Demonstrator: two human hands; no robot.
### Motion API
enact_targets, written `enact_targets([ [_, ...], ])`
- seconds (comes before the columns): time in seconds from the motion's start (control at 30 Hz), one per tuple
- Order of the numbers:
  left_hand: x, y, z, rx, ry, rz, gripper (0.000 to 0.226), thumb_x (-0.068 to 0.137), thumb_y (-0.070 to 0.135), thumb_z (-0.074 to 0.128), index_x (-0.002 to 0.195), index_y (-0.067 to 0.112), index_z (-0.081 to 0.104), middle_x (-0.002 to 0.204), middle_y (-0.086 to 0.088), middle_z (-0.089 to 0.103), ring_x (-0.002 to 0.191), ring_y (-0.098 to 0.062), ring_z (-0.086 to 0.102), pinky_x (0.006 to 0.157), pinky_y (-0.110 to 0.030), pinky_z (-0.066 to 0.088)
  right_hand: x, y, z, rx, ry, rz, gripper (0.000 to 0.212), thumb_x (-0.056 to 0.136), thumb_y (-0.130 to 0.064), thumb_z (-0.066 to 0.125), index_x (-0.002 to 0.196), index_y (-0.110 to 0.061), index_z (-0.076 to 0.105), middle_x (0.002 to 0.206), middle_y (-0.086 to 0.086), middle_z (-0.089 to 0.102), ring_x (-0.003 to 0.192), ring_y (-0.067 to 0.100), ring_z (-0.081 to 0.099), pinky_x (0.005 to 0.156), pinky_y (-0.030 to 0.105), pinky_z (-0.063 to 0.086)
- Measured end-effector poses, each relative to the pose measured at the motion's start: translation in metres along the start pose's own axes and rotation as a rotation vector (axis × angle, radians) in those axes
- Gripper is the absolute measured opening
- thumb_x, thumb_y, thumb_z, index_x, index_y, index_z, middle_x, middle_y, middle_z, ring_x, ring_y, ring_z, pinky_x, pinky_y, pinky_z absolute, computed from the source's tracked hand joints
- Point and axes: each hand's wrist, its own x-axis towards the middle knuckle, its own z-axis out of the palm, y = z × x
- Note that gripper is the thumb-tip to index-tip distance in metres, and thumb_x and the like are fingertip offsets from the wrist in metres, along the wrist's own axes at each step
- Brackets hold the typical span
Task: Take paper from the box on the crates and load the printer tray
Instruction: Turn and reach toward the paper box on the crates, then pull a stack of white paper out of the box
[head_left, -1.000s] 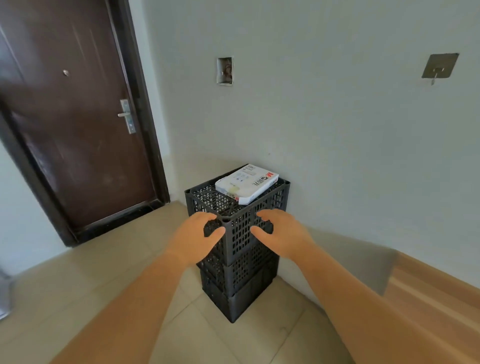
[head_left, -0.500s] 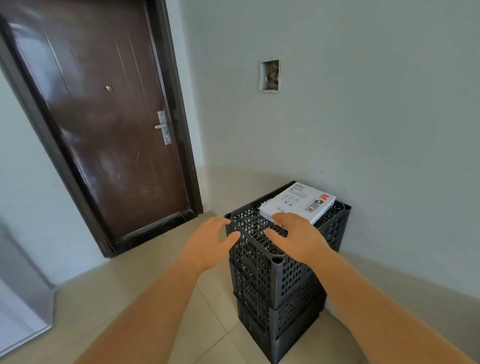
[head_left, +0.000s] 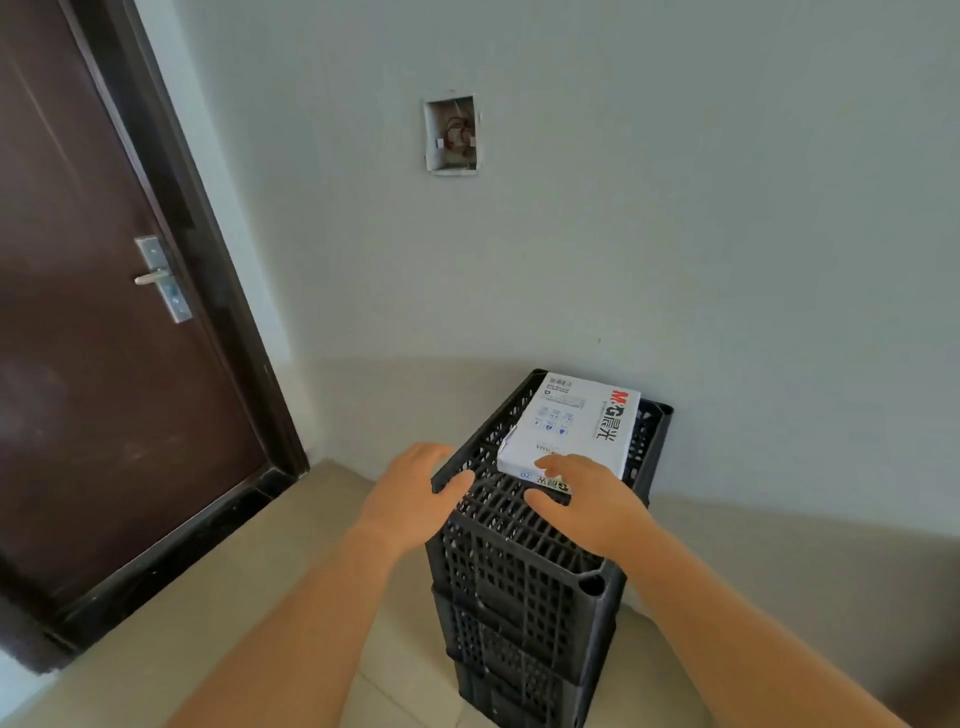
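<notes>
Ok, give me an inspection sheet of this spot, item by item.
Surface: top of stacked black crates, open lattice.
Job's things: white paper box lying flat on the far part of the top crate; printer not in view.
Clutter: nothing seen.
Grippers: left hand open at the crate's left rim; right hand open, fingertips at the box's near edge.
Cables: wires in open wall box.
Surroundings: brown door, tiled floor.

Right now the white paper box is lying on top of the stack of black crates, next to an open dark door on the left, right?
Not quite. The head view shows the white paper box lying on top of the stack of black crates, but the dark door on the left is closed, sitting flush in its frame with the handle level.
</notes>
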Motion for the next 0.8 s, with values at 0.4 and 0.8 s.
enact_targets([
  [0.4,0.128,-0.017,0.081,0.031,-0.293,0.197,0.060,0.085,0.064,0.044,0.135,0.031,0.043,0.141,0.012,0.045,0.123,-0.007,0.044,0.102,-0.033,0.041,0.064,0.074,0.013,-0.020,0.072,0.284,0.062,0.083,-0.065,0.045,0.136,-0.033,0.046,0.132,-0.011,0.055,0.120,0.012,0.051,0.096,0.037,0.047],
  [0.8,0.217,-0.028,0.140,0.043,-0.434,0.339,0.056,0.089,0.057,0.047,0.135,0.027,0.044,0.141,0.011,0.044,0.126,-0.008,0.041,0.104,-0.031,0.037,0.120,0.115,0.046,-0.030,0.028,0.443,0.058,0.085,-0.060,0.048,0.136,-0.031,0.048,0.133,-0.012,0.053,0.121,0.010,0.050,0.095,0.032,0.046],
])
